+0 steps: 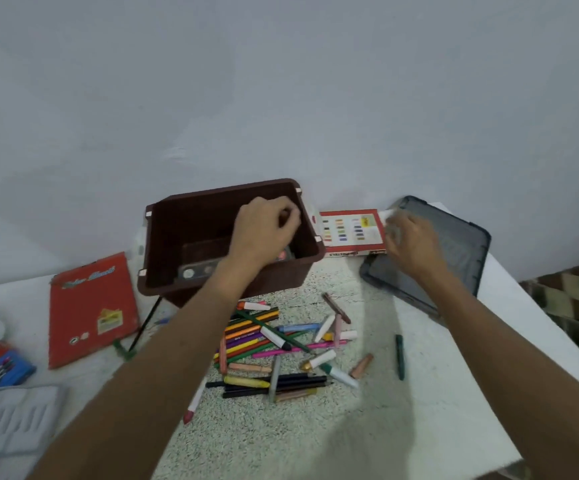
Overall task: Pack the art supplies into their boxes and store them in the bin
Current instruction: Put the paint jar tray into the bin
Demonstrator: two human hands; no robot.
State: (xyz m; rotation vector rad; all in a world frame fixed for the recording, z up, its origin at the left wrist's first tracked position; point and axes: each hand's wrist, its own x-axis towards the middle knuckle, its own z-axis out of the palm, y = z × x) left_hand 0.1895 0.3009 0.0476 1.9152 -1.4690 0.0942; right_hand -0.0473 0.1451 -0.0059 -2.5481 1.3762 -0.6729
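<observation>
Right now, your left grip (264, 226) hangs over the right side of the brown bin (225, 189) with its fingers curled. Whether they hold anything cannot be told. Your right grip (411, 242) is at the white end of the oil pastel box (348, 230). Motion blur hides whether the fingers pinch that end or only touch it.

The pastel box lies flat on the worktop (316, 441), just right of the bin and beside the grey lid (454, 258). A dark flat case (194, 270) lies in the bottom of the bin.

Nearer you, a loose heap of crayons, markers and pencils (274, 344) is scattered across the worktop, none of it packed yet. A flat red pencil box (90, 306) lies well to the left.

The pastel box is probably thin card, so it should be light but easy to crush. Hold it by its long edges with the open end level, so nothing slides out. The loose sticks will likely roll, and the waxy ones may snap, so gather a few at a time by their middles.
</observation>
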